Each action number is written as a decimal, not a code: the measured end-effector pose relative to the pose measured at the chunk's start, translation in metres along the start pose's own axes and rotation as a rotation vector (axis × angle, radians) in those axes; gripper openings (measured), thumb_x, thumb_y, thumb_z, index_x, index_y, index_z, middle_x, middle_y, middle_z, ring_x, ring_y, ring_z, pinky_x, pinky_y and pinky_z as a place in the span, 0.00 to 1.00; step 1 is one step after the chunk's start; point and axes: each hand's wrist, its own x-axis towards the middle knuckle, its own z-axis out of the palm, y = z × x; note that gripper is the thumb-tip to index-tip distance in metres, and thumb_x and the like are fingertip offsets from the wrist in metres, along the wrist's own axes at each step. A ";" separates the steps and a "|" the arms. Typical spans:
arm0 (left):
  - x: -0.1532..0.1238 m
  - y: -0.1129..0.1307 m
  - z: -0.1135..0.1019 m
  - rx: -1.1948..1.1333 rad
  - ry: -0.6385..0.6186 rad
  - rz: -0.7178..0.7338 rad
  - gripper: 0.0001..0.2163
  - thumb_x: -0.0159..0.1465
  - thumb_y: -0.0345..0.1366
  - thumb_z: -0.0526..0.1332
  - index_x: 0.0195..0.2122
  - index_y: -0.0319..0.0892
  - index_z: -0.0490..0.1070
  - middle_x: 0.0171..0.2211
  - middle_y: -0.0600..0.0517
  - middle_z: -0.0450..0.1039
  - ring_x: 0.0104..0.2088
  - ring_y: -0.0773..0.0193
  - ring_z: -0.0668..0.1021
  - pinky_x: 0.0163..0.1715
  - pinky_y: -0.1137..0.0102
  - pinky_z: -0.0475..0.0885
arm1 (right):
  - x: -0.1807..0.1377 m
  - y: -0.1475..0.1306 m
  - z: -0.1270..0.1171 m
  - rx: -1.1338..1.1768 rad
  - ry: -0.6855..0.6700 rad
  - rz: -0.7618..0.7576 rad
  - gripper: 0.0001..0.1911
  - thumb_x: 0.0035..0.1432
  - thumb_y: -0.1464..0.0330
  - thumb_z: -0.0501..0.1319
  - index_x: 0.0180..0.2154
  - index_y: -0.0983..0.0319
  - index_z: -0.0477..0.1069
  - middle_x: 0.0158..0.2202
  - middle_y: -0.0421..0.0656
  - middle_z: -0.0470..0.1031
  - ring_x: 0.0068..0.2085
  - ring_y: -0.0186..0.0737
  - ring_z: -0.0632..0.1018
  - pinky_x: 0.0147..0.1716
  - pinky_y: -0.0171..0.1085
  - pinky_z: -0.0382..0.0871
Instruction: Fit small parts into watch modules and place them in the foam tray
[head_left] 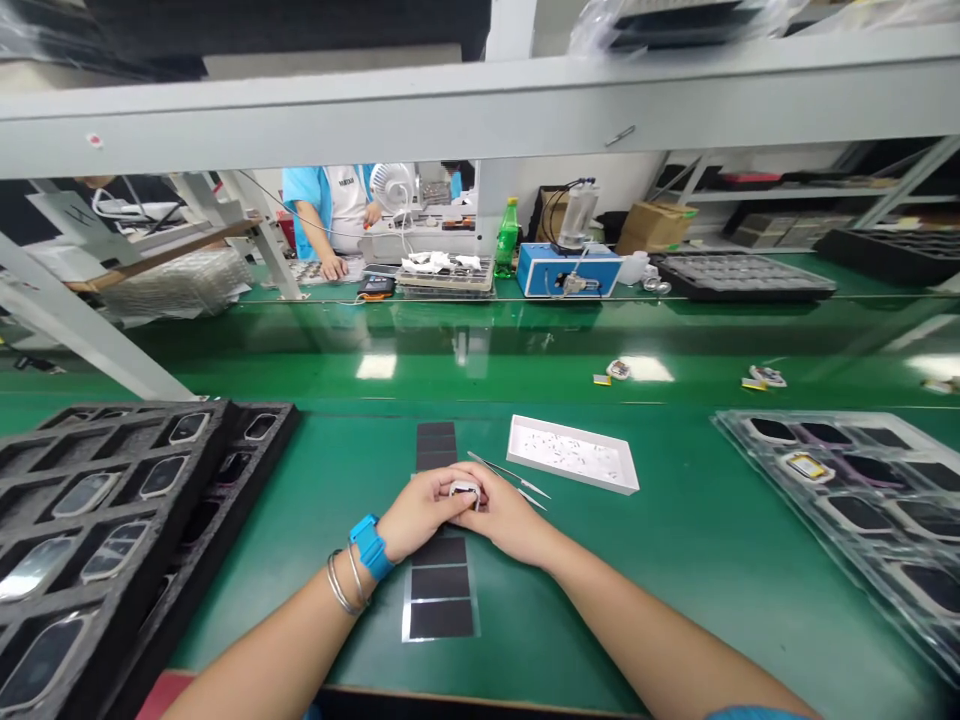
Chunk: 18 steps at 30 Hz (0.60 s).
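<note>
On my feed, a strip of black rectangles (442, 582) runs beneath the bare left hand (416, 510) and bare right hand (506, 510), a small white case (465, 487) between them. Dark grey foam trays (196, 478) lie to my left, a clear plastic tray (900, 430) right. Thin metal tools (532, 487) lie ahead, just before a shallow white rectangular box (571, 477). Farther back, a blue boxy machine (544, 275) stands right of a green plastic bottle (508, 240).

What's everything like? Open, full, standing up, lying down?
Small white device: held
Left grip: closed on it
Right grip: closed on it too
White box: open, tiny bits inside
Thin metal tool: lying down
Black squares: lying flat
Green bottle: upright
Black foam tray: partly filled
White fan: can't tell if spinning
</note>
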 end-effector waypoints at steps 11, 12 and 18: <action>0.000 0.000 -0.001 0.001 -0.005 -0.005 0.21 0.54 0.49 0.71 0.38 0.35 0.75 0.38 0.44 0.79 0.40 0.59 0.79 0.46 0.68 0.72 | -0.001 -0.002 0.001 0.007 0.002 0.013 0.21 0.51 0.70 0.66 0.49 0.60 0.68 0.47 0.43 0.74 0.47 0.41 0.76 0.47 0.40 0.69; -0.001 0.001 -0.001 0.003 -0.007 -0.004 0.20 0.54 0.49 0.71 0.38 0.35 0.75 0.37 0.45 0.79 0.40 0.59 0.79 0.46 0.68 0.72 | -0.002 -0.002 0.001 0.005 0.002 0.010 0.21 0.52 0.70 0.66 0.49 0.60 0.68 0.47 0.43 0.74 0.47 0.41 0.76 0.47 0.39 0.69; -0.001 0.003 0.000 0.002 -0.015 -0.001 0.20 0.54 0.49 0.71 0.38 0.36 0.75 0.37 0.44 0.79 0.39 0.59 0.79 0.46 0.67 0.72 | -0.003 -0.004 0.000 0.008 0.000 0.023 0.21 0.52 0.69 0.66 0.49 0.60 0.68 0.47 0.43 0.74 0.47 0.40 0.76 0.47 0.39 0.69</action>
